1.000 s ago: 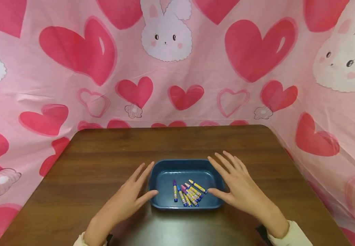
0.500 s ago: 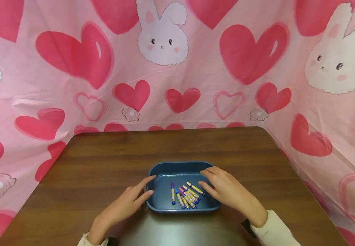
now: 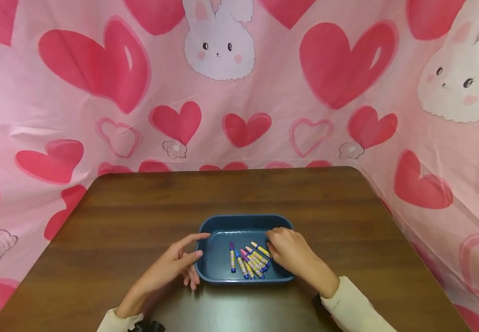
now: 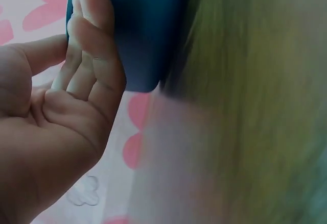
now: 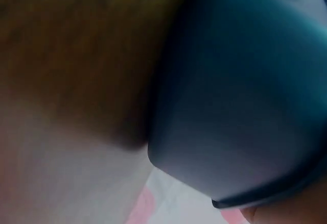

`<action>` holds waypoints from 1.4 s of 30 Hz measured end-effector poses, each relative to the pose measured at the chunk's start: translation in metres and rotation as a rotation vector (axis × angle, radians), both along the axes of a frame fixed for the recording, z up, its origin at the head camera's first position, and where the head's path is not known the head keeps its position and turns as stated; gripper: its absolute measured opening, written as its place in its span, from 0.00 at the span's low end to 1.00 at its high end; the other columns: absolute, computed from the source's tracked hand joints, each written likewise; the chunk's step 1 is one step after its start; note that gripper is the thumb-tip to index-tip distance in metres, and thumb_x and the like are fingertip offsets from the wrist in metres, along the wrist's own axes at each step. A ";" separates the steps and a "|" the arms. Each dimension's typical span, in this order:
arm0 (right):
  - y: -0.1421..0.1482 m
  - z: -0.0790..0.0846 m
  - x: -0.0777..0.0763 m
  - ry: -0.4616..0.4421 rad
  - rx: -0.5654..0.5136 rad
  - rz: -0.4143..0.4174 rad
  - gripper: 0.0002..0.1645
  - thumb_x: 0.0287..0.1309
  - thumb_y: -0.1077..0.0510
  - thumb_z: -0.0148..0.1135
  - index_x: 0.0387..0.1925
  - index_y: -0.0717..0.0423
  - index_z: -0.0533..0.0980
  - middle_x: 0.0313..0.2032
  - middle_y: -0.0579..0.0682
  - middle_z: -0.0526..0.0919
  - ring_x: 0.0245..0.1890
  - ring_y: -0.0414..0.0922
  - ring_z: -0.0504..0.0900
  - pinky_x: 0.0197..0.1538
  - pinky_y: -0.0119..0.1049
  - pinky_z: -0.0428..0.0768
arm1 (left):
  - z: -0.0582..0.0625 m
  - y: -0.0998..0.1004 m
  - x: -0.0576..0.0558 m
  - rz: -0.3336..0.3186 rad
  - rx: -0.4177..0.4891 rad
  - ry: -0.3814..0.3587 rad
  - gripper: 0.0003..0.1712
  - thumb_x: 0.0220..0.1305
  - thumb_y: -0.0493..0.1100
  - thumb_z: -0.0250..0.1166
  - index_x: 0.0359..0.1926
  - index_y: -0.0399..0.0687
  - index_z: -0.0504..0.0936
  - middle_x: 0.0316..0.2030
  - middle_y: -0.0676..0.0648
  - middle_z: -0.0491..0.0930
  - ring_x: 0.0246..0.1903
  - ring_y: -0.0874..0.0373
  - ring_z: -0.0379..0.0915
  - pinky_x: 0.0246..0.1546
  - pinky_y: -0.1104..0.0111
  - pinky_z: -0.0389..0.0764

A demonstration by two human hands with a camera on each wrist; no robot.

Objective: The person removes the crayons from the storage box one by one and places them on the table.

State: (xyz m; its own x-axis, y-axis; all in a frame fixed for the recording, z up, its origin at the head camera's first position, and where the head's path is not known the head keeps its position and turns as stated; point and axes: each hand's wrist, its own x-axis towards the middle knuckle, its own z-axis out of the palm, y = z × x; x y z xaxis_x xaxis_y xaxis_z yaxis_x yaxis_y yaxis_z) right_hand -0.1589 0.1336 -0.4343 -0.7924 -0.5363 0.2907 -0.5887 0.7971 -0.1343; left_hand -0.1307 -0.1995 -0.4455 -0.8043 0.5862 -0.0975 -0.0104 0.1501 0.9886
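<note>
A dark blue rectangular tray (image 3: pixel 222 223) sits on the table with several crayons (image 3: pixel 233 259) in yellow wrappers lying in it. Purple, blue, pink and pale tips show. My left hand (image 3: pixel 170 263) is at the tray's left side, its index finger reaching over the rim and its thumb beside it; in the left wrist view the other fingers (image 4: pixel 104 68) lie bent along the tray's outer wall (image 4: pixel 143 55). My right hand (image 3: pixel 291 251) reaches over the right rim with fingers curled, covering the end of the rightmost crayon (image 3: pixel 259 248). Its fingertips are hidden, so any hold is unclear.
The dark brown wooden table (image 3: pixel 160 198) spreads around the tray. A pink cloth (image 3: pixel 206 97) with hearts and rabbits hangs behind it and along both sides. The right wrist view shows mostly the tray's outer wall (image 5: pixel 219 117), blurred.
My right hand has come in from the tray's right rim, its spread fingers curling down beside the crayons. The left hand has settled lower at the left rim. Crayons keep their arrangement.
</note>
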 end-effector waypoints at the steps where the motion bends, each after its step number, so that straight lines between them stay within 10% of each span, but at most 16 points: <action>1: -0.001 0.000 -0.001 0.004 0.009 0.007 0.05 0.54 0.60 0.71 0.27 0.55 0.81 0.21 0.44 0.76 0.23 0.43 0.77 0.24 0.38 0.76 | 0.000 0.000 -0.001 -0.006 0.018 -0.006 0.31 0.78 0.43 0.51 0.76 0.44 0.54 0.25 0.35 0.85 0.22 0.35 0.82 0.21 0.66 0.82; 15: -0.001 0.004 -0.003 -0.092 0.092 0.146 0.05 0.54 0.57 0.70 0.26 0.49 0.81 0.20 0.39 0.72 0.19 0.36 0.67 0.21 0.31 0.65 | -0.004 -0.008 -0.001 -0.130 0.248 -0.118 0.30 0.80 0.36 0.43 0.78 0.47 0.50 0.30 0.33 0.85 0.26 0.47 0.86 0.26 0.67 0.83; 42: -0.002 -0.002 0.002 -0.107 0.102 0.087 0.04 0.58 0.60 0.69 0.30 0.56 0.82 0.21 0.45 0.74 0.20 0.39 0.68 0.24 0.30 0.70 | -0.010 -0.002 0.001 -0.074 0.252 -0.122 0.32 0.79 0.37 0.46 0.78 0.45 0.48 0.26 0.41 0.86 0.21 0.52 0.84 0.23 0.70 0.79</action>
State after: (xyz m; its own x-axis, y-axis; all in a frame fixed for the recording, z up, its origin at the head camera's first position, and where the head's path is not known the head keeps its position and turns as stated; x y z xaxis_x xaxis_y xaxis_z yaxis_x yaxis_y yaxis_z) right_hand -0.1567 0.1321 -0.4360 -0.7654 -0.6264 0.1473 -0.6425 0.7566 -0.1212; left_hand -0.1293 -0.2018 -0.4559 -0.7499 0.6606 -0.0345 -0.1294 -0.0953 0.9870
